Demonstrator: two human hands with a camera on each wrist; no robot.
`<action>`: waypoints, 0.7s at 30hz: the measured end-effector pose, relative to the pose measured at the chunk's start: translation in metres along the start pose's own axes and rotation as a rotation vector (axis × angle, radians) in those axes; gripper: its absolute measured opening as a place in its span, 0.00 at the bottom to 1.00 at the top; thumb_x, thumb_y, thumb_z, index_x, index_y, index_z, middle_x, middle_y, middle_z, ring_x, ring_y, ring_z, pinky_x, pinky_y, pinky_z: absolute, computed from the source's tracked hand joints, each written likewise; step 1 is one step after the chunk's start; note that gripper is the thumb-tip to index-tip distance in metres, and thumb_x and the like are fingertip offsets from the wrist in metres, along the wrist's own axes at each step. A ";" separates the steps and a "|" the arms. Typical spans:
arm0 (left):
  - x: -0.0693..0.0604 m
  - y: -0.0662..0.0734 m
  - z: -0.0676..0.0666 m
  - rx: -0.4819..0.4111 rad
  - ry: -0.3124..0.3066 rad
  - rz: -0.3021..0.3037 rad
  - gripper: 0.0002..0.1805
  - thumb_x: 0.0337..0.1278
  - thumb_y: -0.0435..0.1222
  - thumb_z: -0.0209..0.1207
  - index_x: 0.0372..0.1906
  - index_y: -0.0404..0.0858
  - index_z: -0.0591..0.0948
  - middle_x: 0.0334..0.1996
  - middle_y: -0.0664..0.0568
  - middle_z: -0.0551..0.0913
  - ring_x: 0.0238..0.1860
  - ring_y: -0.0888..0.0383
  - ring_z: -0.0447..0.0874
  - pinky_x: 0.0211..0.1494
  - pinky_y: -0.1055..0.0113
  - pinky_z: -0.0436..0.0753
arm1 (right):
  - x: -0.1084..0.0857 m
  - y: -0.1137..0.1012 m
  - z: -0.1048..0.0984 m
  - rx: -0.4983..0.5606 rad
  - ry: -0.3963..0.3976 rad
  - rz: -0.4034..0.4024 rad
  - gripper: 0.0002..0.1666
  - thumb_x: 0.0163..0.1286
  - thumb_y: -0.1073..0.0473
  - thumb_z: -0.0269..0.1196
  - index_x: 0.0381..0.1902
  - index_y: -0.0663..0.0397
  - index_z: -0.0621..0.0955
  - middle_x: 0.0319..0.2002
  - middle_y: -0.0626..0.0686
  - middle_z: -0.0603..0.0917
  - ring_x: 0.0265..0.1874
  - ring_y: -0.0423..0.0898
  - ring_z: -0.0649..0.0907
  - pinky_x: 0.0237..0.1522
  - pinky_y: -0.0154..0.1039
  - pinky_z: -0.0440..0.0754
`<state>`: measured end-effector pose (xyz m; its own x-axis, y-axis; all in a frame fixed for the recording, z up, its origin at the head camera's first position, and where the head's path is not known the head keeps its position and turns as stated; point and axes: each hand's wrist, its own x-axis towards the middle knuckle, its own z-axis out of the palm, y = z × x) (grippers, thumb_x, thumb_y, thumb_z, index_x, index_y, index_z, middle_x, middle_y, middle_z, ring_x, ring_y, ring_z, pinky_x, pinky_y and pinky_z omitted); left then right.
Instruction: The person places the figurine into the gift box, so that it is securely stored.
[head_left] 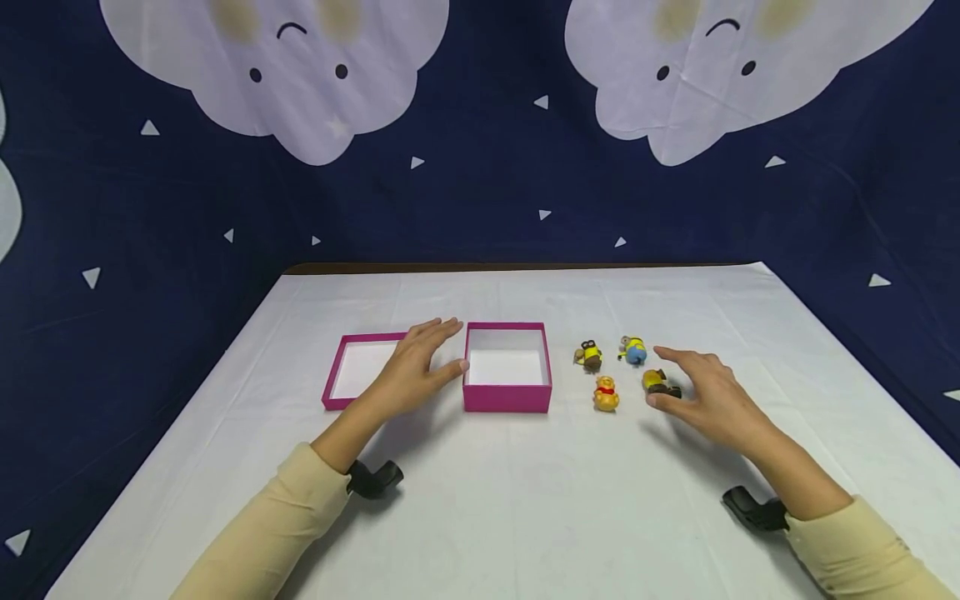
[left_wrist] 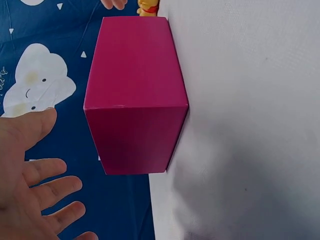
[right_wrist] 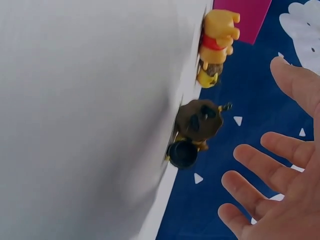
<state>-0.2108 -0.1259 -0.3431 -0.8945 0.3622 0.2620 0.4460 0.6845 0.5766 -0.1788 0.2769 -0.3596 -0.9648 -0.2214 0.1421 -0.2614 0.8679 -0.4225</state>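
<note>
My left hand [head_left: 418, 368] hovers by the left wall of an open magenta box [head_left: 507, 398] with a white inside, fingers spread, holding nothing. In the left wrist view a gap shows between that hand [left_wrist: 35, 175] and the box [left_wrist: 135, 65]. On the right, my right hand [head_left: 708, 398] is held with thumb and fingers apart around a yellow and dark minion figure [head_left: 657, 383], not gripping it. The right wrist view shows this figure [right_wrist: 199, 120] lying apart from the fingers. Left of it are a Winnie-the-Pooh figure [head_left: 606, 394] and two more minion figures, one brown-bottomed [head_left: 590, 357], one blue-bottomed [head_left: 633, 351].
The magenta-rimmed box lid [head_left: 348, 338] lies inside-up left of the box, partly behind my left hand. A white cloth [head_left: 517, 500] covers the table. Dark blue fabric [head_left: 480, 200] with clouds hangs behind the table's far edge.
</note>
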 end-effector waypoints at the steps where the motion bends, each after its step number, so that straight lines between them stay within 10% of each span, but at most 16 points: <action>1: 0.001 0.000 0.000 -0.006 -0.002 -0.001 0.33 0.59 0.45 0.60 0.68 0.41 0.68 0.69 0.49 0.67 0.72 0.48 0.56 0.71 0.44 0.61 | 0.000 0.001 -0.001 0.003 -0.002 0.004 0.46 0.60 0.39 0.64 0.69 0.55 0.63 0.65 0.66 0.68 0.59 0.64 0.66 0.52 0.64 0.66; 21: 0.012 -0.008 0.004 -0.097 -0.080 -0.066 0.29 0.60 0.44 0.59 0.66 0.43 0.70 0.69 0.55 0.68 0.73 0.50 0.56 0.69 0.43 0.63 | 0.006 0.024 -0.005 0.037 -0.070 0.067 0.45 0.59 0.36 0.64 0.66 0.56 0.67 0.65 0.68 0.68 0.58 0.65 0.67 0.51 0.64 0.67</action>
<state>-0.2248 -0.1251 -0.3476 -0.9147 0.3707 0.1610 0.3783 0.6453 0.6637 -0.1908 0.2983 -0.3638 -0.9796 -0.1949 0.0497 -0.1955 0.8650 -0.4622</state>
